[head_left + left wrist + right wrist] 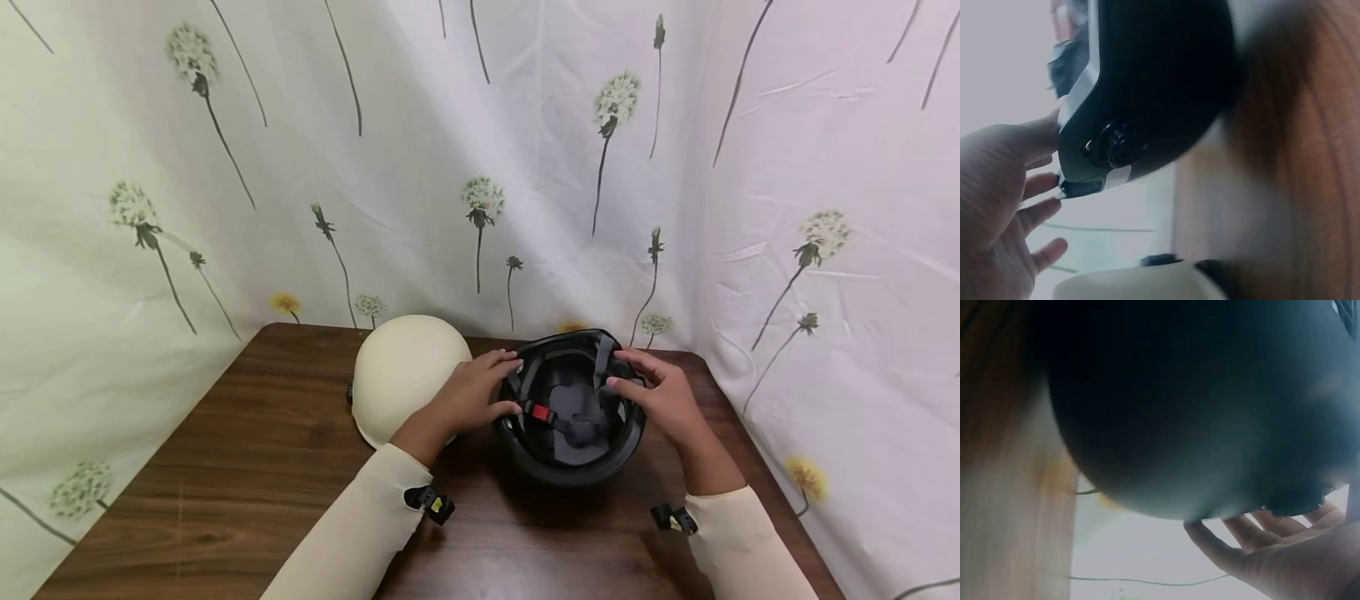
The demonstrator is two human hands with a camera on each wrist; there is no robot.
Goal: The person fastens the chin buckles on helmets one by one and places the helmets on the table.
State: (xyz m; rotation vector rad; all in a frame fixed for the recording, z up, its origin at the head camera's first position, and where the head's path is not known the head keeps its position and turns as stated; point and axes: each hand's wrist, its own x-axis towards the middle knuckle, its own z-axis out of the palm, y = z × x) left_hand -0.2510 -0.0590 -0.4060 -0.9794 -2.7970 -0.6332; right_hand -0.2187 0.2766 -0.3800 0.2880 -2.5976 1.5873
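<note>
A black helmet (577, 471) is turned open side up, showing its dark padding, grey straps and a red buckle (540, 412). At its left rim my left hand (474, 392) grips the edge, thumb toward the inside. My right hand (663, 400) holds the opposite rim, with the thumb over the edge near a strap. A round knob (1124, 144) shows on the helmet's side in the left wrist view. The right wrist view has the dark shell (1197, 412) with fingers along its edge. Whether the shell touches the table cannot be told.
A cream helmet (405, 371) sits dome up on the brown wooden table (225, 450), left of the black one and partly behind my left hand. A white flower-print cloth (420, 167) hangs behind and beside the table.
</note>
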